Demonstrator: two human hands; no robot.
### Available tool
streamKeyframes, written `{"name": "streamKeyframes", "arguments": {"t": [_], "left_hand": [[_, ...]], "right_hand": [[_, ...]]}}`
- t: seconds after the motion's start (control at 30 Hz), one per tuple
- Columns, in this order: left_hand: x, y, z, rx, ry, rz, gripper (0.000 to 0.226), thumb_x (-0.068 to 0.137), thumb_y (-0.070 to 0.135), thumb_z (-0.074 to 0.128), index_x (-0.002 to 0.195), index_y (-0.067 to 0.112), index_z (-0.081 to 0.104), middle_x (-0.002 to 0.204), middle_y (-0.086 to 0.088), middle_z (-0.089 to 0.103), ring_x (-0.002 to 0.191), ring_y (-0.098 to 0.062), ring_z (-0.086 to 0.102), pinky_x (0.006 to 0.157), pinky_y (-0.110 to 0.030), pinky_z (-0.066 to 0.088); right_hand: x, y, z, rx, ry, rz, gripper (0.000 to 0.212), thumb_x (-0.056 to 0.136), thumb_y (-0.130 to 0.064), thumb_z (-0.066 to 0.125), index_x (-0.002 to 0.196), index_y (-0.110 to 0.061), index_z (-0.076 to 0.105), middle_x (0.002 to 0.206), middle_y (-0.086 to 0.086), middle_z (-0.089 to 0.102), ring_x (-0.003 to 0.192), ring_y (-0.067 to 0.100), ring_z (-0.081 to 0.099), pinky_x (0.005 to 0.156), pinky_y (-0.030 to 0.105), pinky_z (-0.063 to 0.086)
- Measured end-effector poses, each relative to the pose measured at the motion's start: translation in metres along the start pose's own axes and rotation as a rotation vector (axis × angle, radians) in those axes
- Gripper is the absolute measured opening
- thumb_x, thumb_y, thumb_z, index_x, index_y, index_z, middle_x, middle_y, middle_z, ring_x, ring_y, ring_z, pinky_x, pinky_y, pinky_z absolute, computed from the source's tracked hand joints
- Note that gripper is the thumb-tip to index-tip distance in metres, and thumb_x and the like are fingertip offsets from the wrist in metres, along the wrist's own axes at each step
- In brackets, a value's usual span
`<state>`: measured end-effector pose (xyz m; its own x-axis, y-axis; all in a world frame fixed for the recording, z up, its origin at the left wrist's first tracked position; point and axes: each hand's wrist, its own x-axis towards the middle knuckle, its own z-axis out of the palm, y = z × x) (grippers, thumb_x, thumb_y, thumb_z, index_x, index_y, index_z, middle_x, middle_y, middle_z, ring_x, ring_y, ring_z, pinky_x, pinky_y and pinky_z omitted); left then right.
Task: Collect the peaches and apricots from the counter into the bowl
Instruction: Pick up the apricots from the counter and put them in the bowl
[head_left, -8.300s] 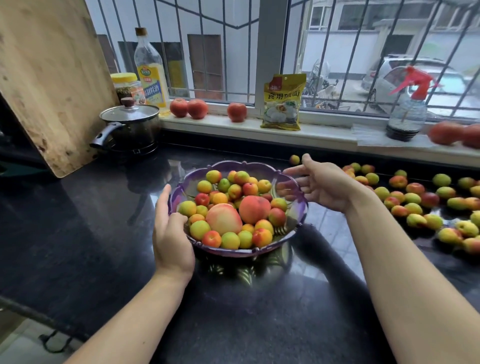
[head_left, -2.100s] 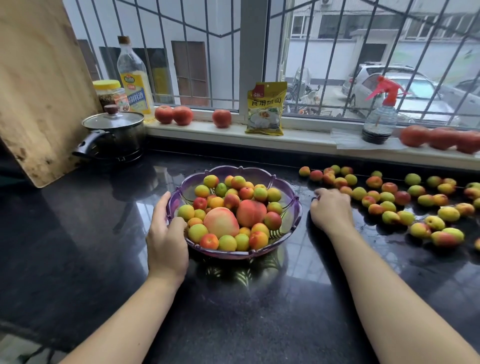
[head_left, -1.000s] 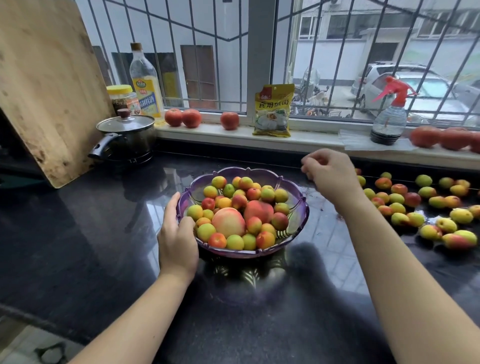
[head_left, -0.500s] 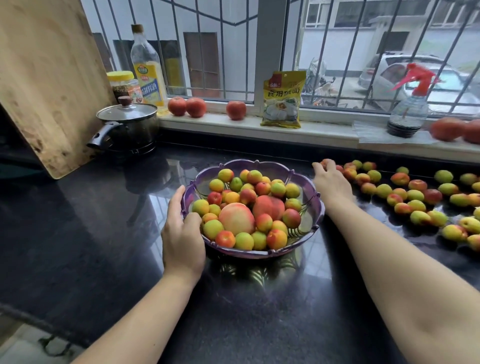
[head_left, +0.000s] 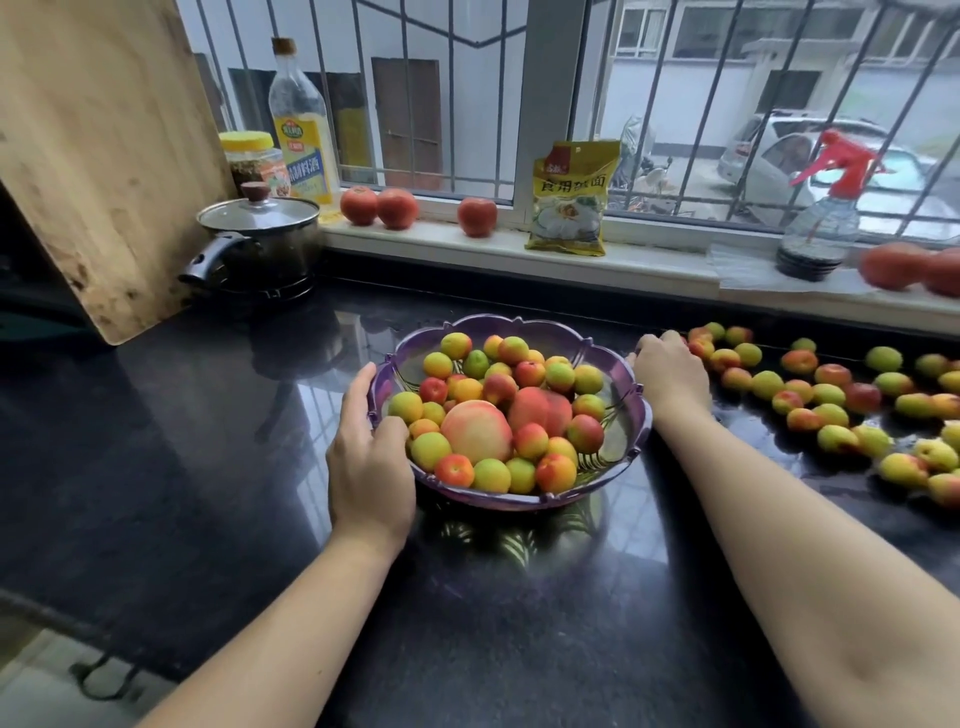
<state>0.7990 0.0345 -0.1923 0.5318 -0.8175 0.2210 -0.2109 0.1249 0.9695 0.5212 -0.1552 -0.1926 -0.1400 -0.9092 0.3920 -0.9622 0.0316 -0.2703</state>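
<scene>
Now | left hand (head_left: 371, 460) grips bowl (head_left: 631, 415) rim | right hand (head_left: 670, 374) curled on apricots (head_left: 810, 395) (contents hidden)

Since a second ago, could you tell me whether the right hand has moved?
Yes. The right hand has dropped from above the bowl rim to the counter, beside the nearest loose apricots.

- R hand (head_left: 671, 375), raised over the counter (head_left: 208, 467) a sec ago w/ fingers curled, now lies low at the left end of the loose apricots (head_left: 831, 410), just beside the purple bowl's (head_left: 636, 410) right rim.
- Fingers reach the nearest apricots; whether they grip one can't be told.
- 8 s ago that hand hovered open-palmed by the rim.
</scene>
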Motion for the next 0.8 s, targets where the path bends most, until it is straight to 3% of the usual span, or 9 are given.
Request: {"name": "streamKeyframes", "arguments": {"t": [0.17,0.27,0.37,0.43,0.5,0.57,0.63,0.7,0.8], "left_hand": [[-0.002,0.004,-0.001,0.010,0.001,0.010,0.068,0.086,0.037,0.041,0.153,0.034,0.047,0.140,0.011,0.059,0.126,-0.012,0.055,0.108,-0.039,0.047],[-0.001,0.003,0.000,0.010,0.000,0.017,0.068,0.085,0.037,0.041,0.153,0.033,0.047,0.141,0.011,0.058,0.124,-0.012,0.054,0.100,-0.025,0.045],[-0.001,0.003,0.001,0.016,0.007,0.017,0.069,0.086,0.037,0.040,0.154,0.032,0.046,0.136,0.016,0.055,0.120,-0.008,0.051,0.084,-0.010,0.036],[-0.004,0.005,0.001,0.011,0.003,0.010,0.070,0.085,0.037,0.040,0.155,0.031,0.045,0.134,0.017,0.053,0.119,-0.008,0.050,0.085,-0.012,0.035],[-0.005,0.008,0.000,0.011,-0.003,-0.001,0.071,0.085,0.037,0.040,0.156,0.031,0.045,0.133,0.017,0.053,0.119,-0.007,0.049,0.091,-0.019,0.036],[-0.006,0.009,0.000,0.017,-0.003,-0.013,0.072,0.084,0.037,0.041,0.155,0.033,0.045,0.132,0.018,0.054,0.117,-0.007,0.049,0.089,-0.019,0.036],[-0.006,0.009,-0.001,0.012,-0.013,-0.023,0.072,0.083,0.038,0.042,0.155,0.034,0.045,0.131,0.017,0.055,0.116,-0.007,0.050,0.082,-0.010,0.035],[-0.006,0.010,-0.002,0.022,-0.024,-0.032,0.073,0.083,0.038,0.042,0.156,0.034,0.044,0.131,0.017,0.055,0.115,-0.007,0.050,0.080,-0.008,0.033],[-0.009,0.014,-0.002,0.049,-0.030,-0.055,0.075,0.083,0.040,0.039,0.157,0.032,0.041,0.139,0.012,0.054,0.121,-0.011,0.049,0.094,-0.021,0.037]], "right_hand": [[-0.015,-0.006,-0.032,0.532,-0.018,0.105,0.039,0.103,-0.037,0.051,0.095,-0.007,0.074,0.094,0.013,0.071,0.088,0.028,0.063,0.072,0.033,0.040],[-0.038,-0.012,-0.077,0.783,-0.007,0.077,0.047,0.106,-0.044,0.043,0.082,-0.013,0.069,0.077,0.006,0.065,0.073,0.022,0.057,0.065,0.034,0.042],[-0.072,-0.027,-0.114,0.660,-0.145,-0.128,0.031,0.104,-0.040,0.045,0.091,-0.022,0.066,0.084,-0.005,0.064,0.078,0.011,0.057,0.063,0.026,0.041],[-0.096,-0.037,-0.126,0.478,-0.265,-0.294,0.018,0.102,-0.027,0.049,0.105,-0.026,0.067,0.103,-0.007,0.062,0.096,0.010,0.057,0.075,0.025,0.045],[-0.117,-0.043,-0.129,0.342,-0.336,-0.415,0.025,0.102,-0.020,0.050,0.118,-0.024,0.069,0.116,-0.004,0.062,0.110,0.015,0.055,0.094,0.035,0.046],[-0.134,-0.044,-0.127,0.364,-0.366,-0.442,0.030,0.103,-0.022,0.050,0.128,-0.024,0.066,0.126,-0.004,0.064,0.118,0.015,0.053,0.103,0.037,0.043],[-0.146,-0.038,-0.124,0.513,-0.277,-0.435,0.030,0.103,-0.022,0.055,0.130,-0.023,0.066,0.122,-0.010,0.064,0.116,0.010,0.052,0.101,0.031,0.041],[-0.147,-0.022,-0.123,0.642,-0.055,-0.349,0.024,0.101,-0.017,0.058,0.121,-0.019,0.070,0.111,-0.012,0.064,0.108,0.007,0.056,0.093,0.024,0.042],[-0.136,0.016,-0.119,0.634,0.127,-0.146,0.019,0.100,-0.011,0.055,0.109,-0.015,0.071,0.104,-0.005,0.068,0.100,0.013,0.061,0.088,0.027,0.047]]}}
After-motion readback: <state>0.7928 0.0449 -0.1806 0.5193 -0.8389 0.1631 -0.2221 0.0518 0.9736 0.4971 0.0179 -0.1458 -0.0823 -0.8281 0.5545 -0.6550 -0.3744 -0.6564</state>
